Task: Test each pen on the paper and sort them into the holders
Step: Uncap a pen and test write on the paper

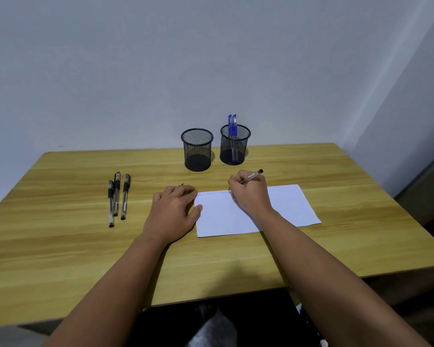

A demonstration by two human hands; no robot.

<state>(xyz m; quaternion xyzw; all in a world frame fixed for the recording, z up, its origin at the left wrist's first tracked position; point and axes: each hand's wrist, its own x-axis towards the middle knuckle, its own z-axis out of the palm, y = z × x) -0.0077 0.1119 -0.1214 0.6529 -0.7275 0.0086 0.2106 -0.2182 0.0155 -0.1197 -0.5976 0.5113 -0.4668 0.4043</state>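
Two mesh holders stand just beyond my right hand (251,194): the right holder (235,144) straight ahead of the knuckles, already carrying two blue pens (232,126), and the left holder (197,149) ahead and to the inside, with nothing showing in it. My right hand grips a pen (252,177) in a writing hold, tip down on the far edge of the paper (288,204), its long axis slanting up and away to the right. I judge this pen is mid-test, and its drop will be a short reach forward for this hand.

My left hand (173,211) rests on the paper's near-left corner, fingers loosely curled; a small dark thing peeks past them, so whether it holds something I cannot tell. Three black pens (118,196) lie well out to its left, lengthwise toward me.

Faint scribbles mark the paper's top edge; none is readable, nor are the pens' labels.
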